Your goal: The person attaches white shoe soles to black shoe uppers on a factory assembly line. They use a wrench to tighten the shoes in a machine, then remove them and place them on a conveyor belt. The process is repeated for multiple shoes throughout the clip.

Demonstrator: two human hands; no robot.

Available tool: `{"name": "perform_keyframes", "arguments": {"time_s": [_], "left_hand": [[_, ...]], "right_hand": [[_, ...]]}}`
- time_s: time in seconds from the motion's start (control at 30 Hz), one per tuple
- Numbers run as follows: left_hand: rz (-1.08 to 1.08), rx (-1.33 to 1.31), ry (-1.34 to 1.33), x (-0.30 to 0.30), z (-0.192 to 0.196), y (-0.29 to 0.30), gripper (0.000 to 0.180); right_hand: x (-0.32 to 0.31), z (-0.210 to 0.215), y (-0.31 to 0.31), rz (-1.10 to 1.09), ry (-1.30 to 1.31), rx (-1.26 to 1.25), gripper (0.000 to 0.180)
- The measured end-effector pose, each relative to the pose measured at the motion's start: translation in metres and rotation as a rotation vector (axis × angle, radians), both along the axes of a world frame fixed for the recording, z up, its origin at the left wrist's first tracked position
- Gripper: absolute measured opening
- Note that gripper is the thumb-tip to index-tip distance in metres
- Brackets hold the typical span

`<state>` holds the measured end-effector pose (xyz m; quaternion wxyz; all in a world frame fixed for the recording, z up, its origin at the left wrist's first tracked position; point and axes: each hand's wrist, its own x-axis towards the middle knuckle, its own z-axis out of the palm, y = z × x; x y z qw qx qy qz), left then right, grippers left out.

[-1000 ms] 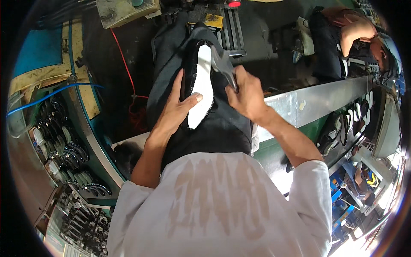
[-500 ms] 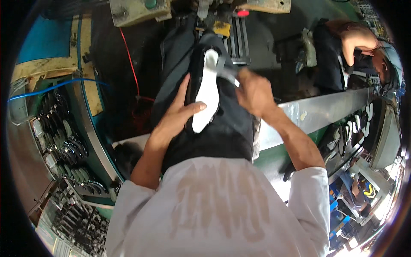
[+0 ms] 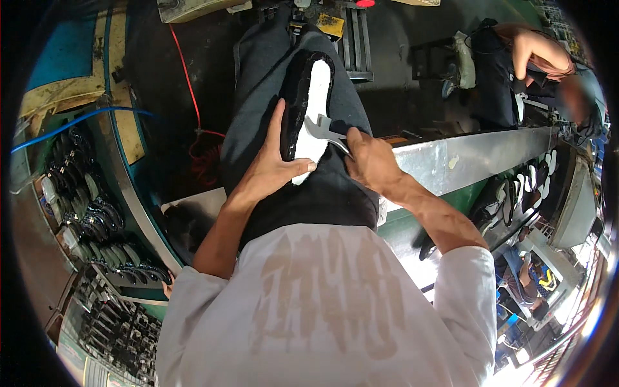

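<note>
A black shoe [image 3: 296, 87] lies on my lap with its white bottom piece [image 3: 319, 80] facing up and its long axis pointing away from me. My left hand [image 3: 267, 171] grips the near part of the shoe, thumb across the white piece and fingers along the left side. In my right hand [image 3: 374, 161] is a hammer [image 3: 320, 128], closed around by the fingers at its right. The hammer's grey head is over the middle of the white piece; whether it touches cannot be made out. Most of the hammer's handle is hidden by my right hand.
A metal-edged bench [image 3: 471, 161] runs to the right, with shoe parts [image 3: 522, 190] beyond it. On the left, a rack [image 3: 97, 213] holds several dark shoes. A coworker [image 3: 538, 58] sits at upper right. A red hose [image 3: 185, 74] and a blue hose [image 3: 71, 122] hang at left.
The hammer has come nearer to me, from the far end of the white piece to its middle. My right hand has lowered with it. My left hand still holds the shoe.
</note>
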<state>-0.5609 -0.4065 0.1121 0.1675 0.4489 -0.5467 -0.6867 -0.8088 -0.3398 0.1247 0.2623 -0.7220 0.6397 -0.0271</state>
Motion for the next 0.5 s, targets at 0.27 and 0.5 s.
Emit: {"name": "perform_keyframes", "arguments": {"time_s": [0.27, 0.5], "left_hand": [[0.085, 0.223, 0.251, -0.002, 0.000, -0.003, 0.114], [0.352, 0.525, 0.567, 0.003, -0.012, -0.005, 0.081]], "right_hand": [[0.003, 0.001, 0.005, -0.104, -0.125, -0.028, 0.032], [0.006, 0.030, 0.007, -0.851, -0.477, -0.271, 0.018]]}}
